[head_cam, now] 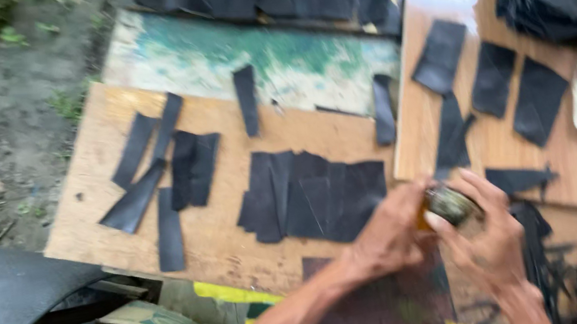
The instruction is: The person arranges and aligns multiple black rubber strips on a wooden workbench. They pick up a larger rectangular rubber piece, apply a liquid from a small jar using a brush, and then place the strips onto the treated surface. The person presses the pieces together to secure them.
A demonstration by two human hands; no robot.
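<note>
Both hands are gripping a small round tin (450,204): left hand (387,235) wrapping its side, right hand (484,231) fingers curling over top, beside black strips (313,193) lying on board (222,232).

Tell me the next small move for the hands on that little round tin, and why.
Probably twist the lid off: the left hand and the right hand both close around the small round tin, held above the wooden board beside the cut black pieces. Blur hides whether the lid is already loose.
</note>
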